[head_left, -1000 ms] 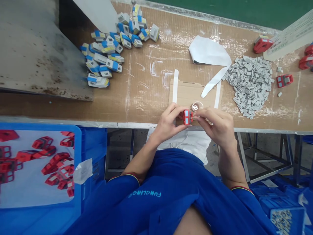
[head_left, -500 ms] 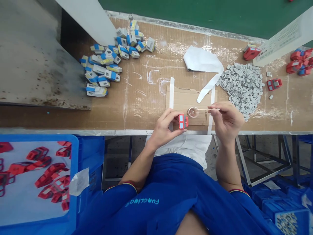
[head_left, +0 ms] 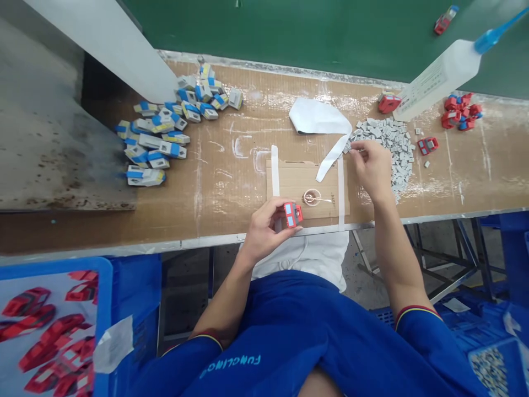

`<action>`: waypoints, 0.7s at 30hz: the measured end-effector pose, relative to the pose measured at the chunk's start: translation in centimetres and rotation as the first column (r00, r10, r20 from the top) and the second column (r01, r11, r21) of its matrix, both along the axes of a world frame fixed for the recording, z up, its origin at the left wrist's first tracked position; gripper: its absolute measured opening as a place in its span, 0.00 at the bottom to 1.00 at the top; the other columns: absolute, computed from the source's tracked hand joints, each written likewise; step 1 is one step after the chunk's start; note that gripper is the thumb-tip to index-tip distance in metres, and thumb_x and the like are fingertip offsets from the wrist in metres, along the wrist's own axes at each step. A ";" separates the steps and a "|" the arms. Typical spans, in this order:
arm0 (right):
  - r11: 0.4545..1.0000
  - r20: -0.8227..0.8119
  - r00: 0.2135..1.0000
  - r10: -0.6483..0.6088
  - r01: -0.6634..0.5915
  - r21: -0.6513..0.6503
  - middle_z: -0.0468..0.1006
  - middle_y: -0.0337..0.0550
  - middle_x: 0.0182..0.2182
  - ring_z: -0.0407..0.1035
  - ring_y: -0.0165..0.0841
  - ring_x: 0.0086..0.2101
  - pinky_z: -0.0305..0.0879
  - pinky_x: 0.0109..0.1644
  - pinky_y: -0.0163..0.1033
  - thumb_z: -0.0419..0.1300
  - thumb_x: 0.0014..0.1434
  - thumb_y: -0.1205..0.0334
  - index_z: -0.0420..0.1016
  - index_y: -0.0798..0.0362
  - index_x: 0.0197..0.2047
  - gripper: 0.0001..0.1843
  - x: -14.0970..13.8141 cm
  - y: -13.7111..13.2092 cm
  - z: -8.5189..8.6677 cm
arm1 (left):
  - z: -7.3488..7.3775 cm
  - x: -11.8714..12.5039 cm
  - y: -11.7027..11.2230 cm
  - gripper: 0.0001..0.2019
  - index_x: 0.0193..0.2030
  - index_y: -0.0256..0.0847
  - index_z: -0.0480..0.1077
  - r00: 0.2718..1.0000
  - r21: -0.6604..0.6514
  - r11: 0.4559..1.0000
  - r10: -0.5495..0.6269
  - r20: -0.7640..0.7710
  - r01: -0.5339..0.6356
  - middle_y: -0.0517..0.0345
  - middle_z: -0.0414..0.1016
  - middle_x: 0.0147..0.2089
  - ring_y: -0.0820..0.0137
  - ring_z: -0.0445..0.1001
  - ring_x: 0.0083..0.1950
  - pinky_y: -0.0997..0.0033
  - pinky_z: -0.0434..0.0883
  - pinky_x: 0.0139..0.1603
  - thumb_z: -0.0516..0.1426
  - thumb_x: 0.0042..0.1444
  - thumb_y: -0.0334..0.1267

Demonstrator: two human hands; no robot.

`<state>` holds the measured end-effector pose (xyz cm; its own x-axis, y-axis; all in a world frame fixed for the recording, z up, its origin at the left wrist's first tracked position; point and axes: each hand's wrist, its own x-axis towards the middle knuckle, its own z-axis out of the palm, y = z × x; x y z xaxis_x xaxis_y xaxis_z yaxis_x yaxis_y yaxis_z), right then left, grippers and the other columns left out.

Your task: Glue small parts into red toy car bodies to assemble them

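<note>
Bench edge (head_left: pixel 206 240) passes beneath left hand (head_left: pixel 262 234) gripping red toy car (head_left: pixel 293 214).

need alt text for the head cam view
The left hand holds a small red toy vehicle with pale blue windows above a cardboard sheet, while the right hand reaches to a pile of grey pieces. A small round dish with a thin stick sits on the cardboard; a blue crate of red parts is lower left.

One left hand (head_left: pixel 264 231), one right hand (head_left: pixel 372 168), one held red toy car (head_left: pixel 293 214) — one squeeze bottle (head_left: pixel 438 82)
</note>
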<state>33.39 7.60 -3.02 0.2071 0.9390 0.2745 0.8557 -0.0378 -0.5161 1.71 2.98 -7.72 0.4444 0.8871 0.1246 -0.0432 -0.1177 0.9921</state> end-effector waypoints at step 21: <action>0.999 -0.146 0.988 -0.040 0.042 0.012 0.84 0.45 0.36 0.77 0.38 0.34 0.77 0.43 0.47 0.63 0.65 0.61 0.87 0.51 0.44 0.10 0.5 -4.3 1.2 | 0.2 0.2 -0.2 0.23 0.58 0.40 0.76 0.998 0.164 0.986 0.037 -0.054 -0.028 0.49 0.83 0.51 0.65 0.84 0.48 0.68 0.82 0.47 0.74 0.59 0.43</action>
<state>33.87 3.32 -1.85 0.2840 0.9248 0.2530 0.7689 -0.0621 -0.6363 1.90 2.77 -7.57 0.4263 0.8711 0.2439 0.0193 -0.2784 0.9603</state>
